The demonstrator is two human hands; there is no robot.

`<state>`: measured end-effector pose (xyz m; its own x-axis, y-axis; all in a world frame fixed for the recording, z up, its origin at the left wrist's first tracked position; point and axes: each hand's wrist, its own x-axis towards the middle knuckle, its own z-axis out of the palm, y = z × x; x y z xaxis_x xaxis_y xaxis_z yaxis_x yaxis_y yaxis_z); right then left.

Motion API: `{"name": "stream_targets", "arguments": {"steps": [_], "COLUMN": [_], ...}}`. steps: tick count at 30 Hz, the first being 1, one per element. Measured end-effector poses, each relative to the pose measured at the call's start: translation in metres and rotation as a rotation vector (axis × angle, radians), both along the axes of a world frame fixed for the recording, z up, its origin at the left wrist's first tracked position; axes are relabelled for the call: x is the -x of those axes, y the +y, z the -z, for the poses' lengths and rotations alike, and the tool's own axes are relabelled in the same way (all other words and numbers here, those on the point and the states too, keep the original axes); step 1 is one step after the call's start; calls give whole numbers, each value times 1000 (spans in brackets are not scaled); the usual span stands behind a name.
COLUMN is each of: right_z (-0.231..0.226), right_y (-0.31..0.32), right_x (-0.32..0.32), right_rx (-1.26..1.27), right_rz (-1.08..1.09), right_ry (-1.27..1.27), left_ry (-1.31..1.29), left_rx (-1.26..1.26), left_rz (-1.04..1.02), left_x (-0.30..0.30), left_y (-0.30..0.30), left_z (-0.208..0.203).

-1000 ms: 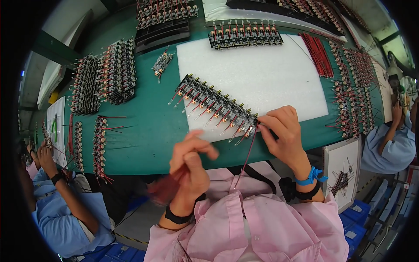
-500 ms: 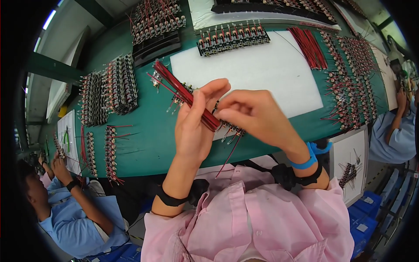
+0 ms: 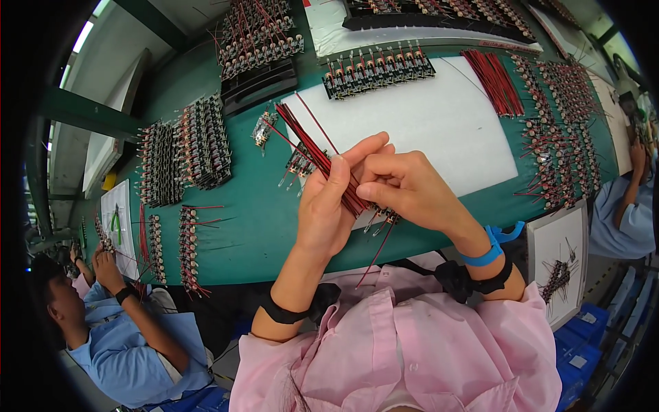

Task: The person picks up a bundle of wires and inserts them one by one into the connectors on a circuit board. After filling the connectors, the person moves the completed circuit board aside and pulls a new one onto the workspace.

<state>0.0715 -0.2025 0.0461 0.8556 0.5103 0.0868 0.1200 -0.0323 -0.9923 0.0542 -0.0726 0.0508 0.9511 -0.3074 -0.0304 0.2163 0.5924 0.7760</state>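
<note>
A bundle of thin red and black wires (image 3: 302, 137) lies slantwise across the palm of my left hand (image 3: 322, 213), which is closed around it with the thumb on top. A couple of wires stick out from the bundle's upper end. Close beside its lower end, my right hand (image 3: 415, 189) has thumb and fingers pinched together; what they hold, if anything, is too small to make out. Beneath both hands is a row of small circuit boards (image 3: 299, 162), mostly covered by them. One red wire (image 3: 376, 254) hangs from the near side of that row.
A white foam sheet (image 3: 473, 147) lies on the green table (image 3: 254, 240), with a board strip (image 3: 377, 72) at its far edge. More red wires (image 3: 491, 82) lie to the right, near rows of wired boards (image 3: 559, 123). Stacked boards (image 3: 185, 151) stand left. A co-worker (image 3: 130, 323) sits at left.
The whole view has shifted a little, so the table appears further right. My right hand's fingers have moved closer to the bundle, and one wire now splays away from its upper end.
</note>
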Motion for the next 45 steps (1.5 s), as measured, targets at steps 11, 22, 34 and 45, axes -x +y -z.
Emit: {"name": "stream_targets", "arguments": {"steps": [11,22,34,45], "right_z": [-10,-10,-1,3], "right_y": [-3,9,5,5], "right_x": [4,12,13,15], "right_rx": [-317,-242,-96,-79], "right_rz": [159,282,202,205], "right_ry": [366,276,170,91], "left_ry": [-59,-130,-114,-199], "left_rx": [-70,-633,-636,-622], "left_rz": [18,-203,-173,-164], "left_x": [12,23,24,22], "left_y": [31,14,17,18], "left_z": [20,8,8,15]}}
